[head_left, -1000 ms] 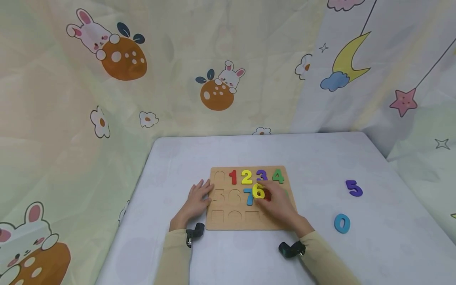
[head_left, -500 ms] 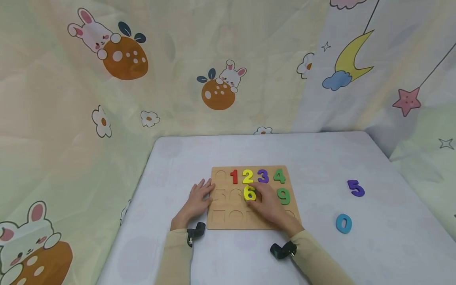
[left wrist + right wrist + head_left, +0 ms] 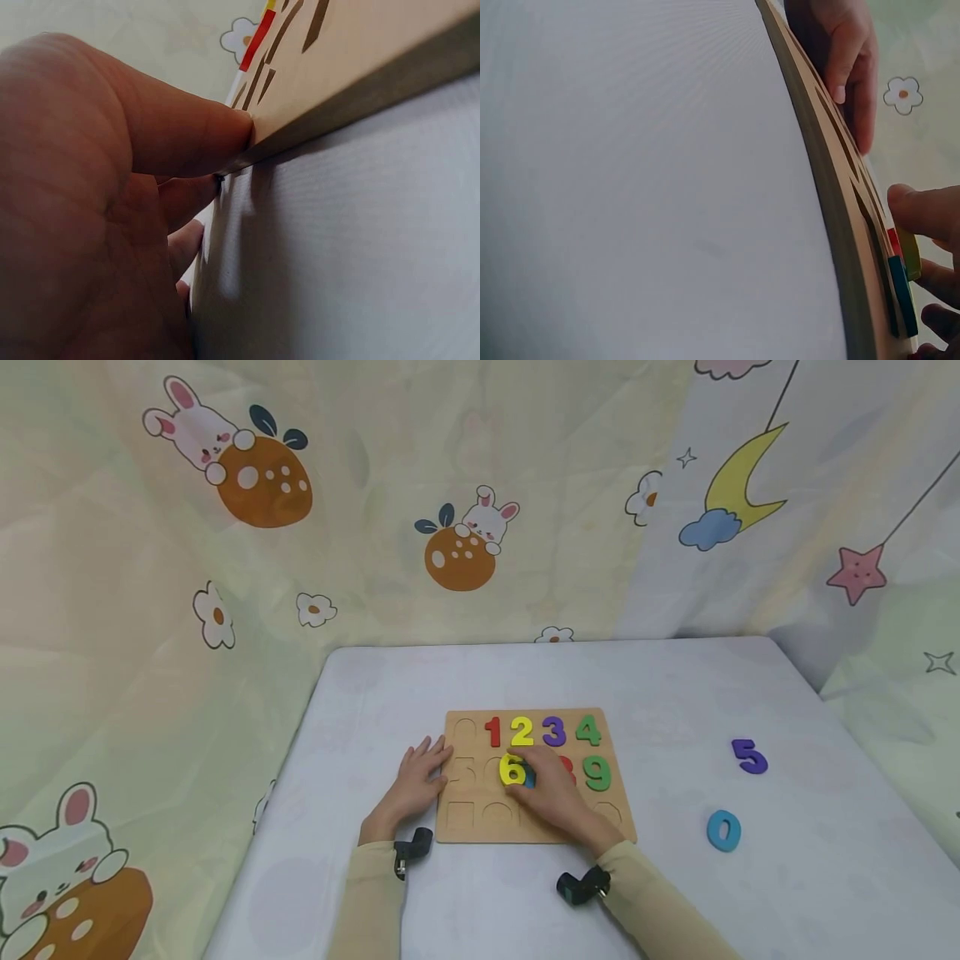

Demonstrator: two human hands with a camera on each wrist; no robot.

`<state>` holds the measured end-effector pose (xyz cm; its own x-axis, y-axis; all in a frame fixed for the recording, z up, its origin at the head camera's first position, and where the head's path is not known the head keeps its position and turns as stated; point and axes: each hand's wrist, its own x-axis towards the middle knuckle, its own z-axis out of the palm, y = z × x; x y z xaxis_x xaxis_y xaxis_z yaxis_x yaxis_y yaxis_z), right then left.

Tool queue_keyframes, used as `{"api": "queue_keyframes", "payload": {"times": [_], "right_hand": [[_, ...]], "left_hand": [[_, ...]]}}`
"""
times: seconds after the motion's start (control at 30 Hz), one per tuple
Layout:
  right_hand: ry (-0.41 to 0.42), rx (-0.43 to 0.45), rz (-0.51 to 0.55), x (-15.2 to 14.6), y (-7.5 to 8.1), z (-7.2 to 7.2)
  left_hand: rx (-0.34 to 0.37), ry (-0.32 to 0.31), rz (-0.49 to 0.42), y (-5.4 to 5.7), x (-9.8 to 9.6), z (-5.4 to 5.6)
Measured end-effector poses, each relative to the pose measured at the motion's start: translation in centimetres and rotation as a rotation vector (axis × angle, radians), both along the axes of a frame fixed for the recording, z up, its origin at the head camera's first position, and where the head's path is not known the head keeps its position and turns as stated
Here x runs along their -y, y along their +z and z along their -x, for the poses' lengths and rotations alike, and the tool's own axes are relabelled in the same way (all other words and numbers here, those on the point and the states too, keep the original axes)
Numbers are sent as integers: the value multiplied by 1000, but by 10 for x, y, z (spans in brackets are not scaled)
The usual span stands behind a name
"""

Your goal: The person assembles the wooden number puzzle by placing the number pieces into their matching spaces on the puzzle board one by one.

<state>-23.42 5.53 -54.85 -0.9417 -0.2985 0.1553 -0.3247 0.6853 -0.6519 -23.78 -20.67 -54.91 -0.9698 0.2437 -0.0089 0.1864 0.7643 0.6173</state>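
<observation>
My right hand (image 3: pixel 555 793) pinches a yellow number 6 (image 3: pixel 506 768) between thumb and fingers, over the middle row of a wooden number board (image 3: pixel 468 828). In the right wrist view the yellow piece (image 3: pixel 910 256) stands just above the board, beside the blue 7 (image 3: pixel 902 300). That 7 and the red 8 (image 3: pixel 568 767) are partly hidden by the hand in the head view. My left hand (image 3: pixel 415 783) rests at the board's left edge, fingers extended; in the left wrist view its thumb (image 3: pixel 202 135) touches that edge.
Red 1 (image 3: pixel 492 732), yellow 2 (image 3: pixel 522 732), purple 3 (image 3: pixel 557 732) and green 4 (image 3: pixel 589 732) sit in the top row, green 9 (image 3: pixel 606 777) below. Bare recesses show at left and bottom. A purple 5 (image 3: pixel 750 757) and blue 0 (image 3: pixel 712 831) lie on the table to the right.
My right hand has moved left over the middle row with the yellow 6, from over the 8 past the 7. The 9 has come into view. My left hand stays at the edge.
</observation>
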Motion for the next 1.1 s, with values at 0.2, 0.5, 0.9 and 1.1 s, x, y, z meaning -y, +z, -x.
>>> {"api": "queue_keyframes", "payload": {"times": [0.2,0.5,0.9,1.1], "right_hand": [[32,-32,4,6,0,0],[31,-28,-19,14,-1,1],[-24,-83,-26,22,-7,2],[-32,-71,-10,22,-7,0]], "left_hand": [[18,4,2,1,0,0],[-11,4,6,1,-1,0],[24,27,18,0,-1,1],[29,22,16,1,-2,0]]}}
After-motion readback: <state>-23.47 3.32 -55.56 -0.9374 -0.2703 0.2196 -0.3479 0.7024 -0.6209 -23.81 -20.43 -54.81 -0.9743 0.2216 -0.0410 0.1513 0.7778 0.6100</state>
